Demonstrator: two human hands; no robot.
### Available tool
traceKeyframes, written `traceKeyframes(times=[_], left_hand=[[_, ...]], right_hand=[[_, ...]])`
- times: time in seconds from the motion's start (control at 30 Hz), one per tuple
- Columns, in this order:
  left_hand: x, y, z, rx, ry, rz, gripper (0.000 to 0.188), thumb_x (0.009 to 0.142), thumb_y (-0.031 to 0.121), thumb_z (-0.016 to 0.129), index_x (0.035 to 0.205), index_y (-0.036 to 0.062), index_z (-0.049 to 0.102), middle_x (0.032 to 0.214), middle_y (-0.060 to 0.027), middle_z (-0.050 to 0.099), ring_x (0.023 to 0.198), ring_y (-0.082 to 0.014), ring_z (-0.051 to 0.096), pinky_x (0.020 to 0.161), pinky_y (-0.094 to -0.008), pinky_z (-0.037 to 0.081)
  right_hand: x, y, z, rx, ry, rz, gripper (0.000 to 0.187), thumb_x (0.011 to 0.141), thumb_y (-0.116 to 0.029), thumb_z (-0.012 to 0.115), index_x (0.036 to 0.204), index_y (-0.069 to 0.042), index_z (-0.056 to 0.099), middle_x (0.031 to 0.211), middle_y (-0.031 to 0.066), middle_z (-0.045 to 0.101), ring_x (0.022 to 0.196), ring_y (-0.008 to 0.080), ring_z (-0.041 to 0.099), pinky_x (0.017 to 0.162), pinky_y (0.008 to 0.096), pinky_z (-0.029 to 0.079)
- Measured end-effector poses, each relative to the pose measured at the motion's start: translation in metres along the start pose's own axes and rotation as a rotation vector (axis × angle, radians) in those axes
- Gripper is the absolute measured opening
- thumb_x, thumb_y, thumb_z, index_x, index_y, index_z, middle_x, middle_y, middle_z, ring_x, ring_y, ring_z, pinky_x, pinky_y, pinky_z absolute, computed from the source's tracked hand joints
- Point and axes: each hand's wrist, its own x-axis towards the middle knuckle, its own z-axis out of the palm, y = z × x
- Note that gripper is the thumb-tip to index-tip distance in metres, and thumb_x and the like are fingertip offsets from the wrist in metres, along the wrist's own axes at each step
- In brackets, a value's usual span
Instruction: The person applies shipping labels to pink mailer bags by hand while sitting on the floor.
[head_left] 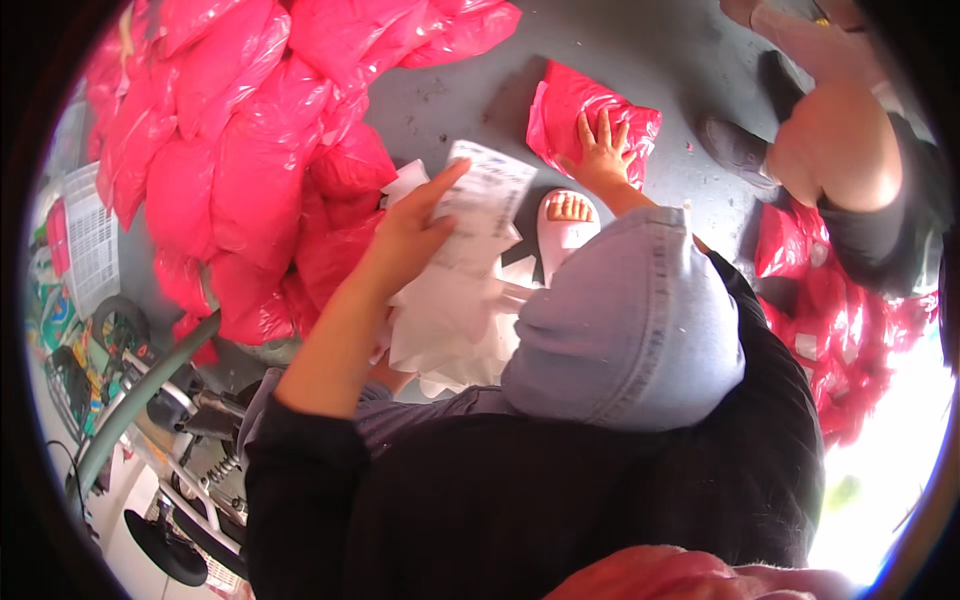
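Observation:
Between the thumb and fingers of my left hand (405, 235) is a white printed label sheet (495, 185), slightly blurred. My right hand (603, 158) lies flat with its fingers spread on a pinkish-red plastic parcel bag (570, 95) on the floor. A heap of loose white papers (450, 335) lies below my left hand, in front of my body. My foot in a white sandal (566, 235) stands between the papers and the parcel.
Plump pinkish-red bags (240, 170) are piled high at the left. More red parcels (830, 330) lie at the right, beside another person's bent leg (840, 140) and dark shoe (740, 150). A wheeled metal frame (170, 400) and a white plastic basket (90, 240) stand far left.

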Motion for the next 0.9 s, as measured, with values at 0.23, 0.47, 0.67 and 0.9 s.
traceKeyframes(times=[0.23, 0.47, 0.67, 0.9], left_hand=[[0.04, -0.025, 0.035, -0.359, 0.135, -0.16, 0.075, 0.076, -0.009, 0.045, 0.138, 0.0138, 0.009, 0.092, -0.0108, 0.058, 0.079, -0.0099, 0.053, 0.075, -0.0226, 0.04], [0.066, -0.031, 0.051, -0.372, 0.067, -0.211, 0.071, 0.076, 0.001, 0.054, 0.136, 0.0083, 0.016, 0.088, -0.0083, 0.059, 0.081, -0.0113, 0.055, 0.076, -0.0241, 0.042], [0.076, -0.064, 0.08, -0.513, 0.1, -0.359, 0.022, 0.075, 0.018, 0.064, 0.086, -0.0012, 0.061, 0.074, -0.0043, 0.061, 0.064, -0.0104, 0.057, 0.059, -0.025, 0.046], [0.082, -0.06, 0.095, -0.55, 0.132, -0.416, 0.028, 0.076, 0.021, 0.064, 0.088, -0.003, 0.059, 0.075, -0.0056, 0.061, 0.064, -0.0096, 0.056, 0.057, -0.0248, 0.045]], right_hand=[[-0.05, -0.023, -0.094, 0.983, -0.096, -0.358, 0.043, 0.083, -0.037, 0.052, 0.112, -0.005, 0.052, 0.109, 0.0121, 0.053, 0.103, 0.0239, 0.048, 0.085, 0.0361, 0.039], [-0.071, -0.032, -0.105, 1.061, -0.264, -0.394, 0.016, 0.073, -0.009, 0.068, 0.084, -0.003, 0.058, 0.068, -0.0022, 0.055, 0.062, 0.0029, 0.048, 0.055, 0.0177, 0.041], [-0.074, -0.024, -0.089, 0.835, -0.026, -0.529, 0.014, 0.07, -0.013, 0.069, 0.08, -0.005, 0.063, 0.076, 0.0044, 0.058, 0.064, 0.0086, 0.052, 0.058, 0.0226, 0.043], [-0.066, -0.011, -0.083, 0.774, -0.068, -0.467, 0.015, 0.07, -0.015, 0.069, 0.081, -0.006, 0.064, 0.075, 0.0043, 0.059, 0.063, 0.01, 0.052, 0.059, 0.0246, 0.043]])
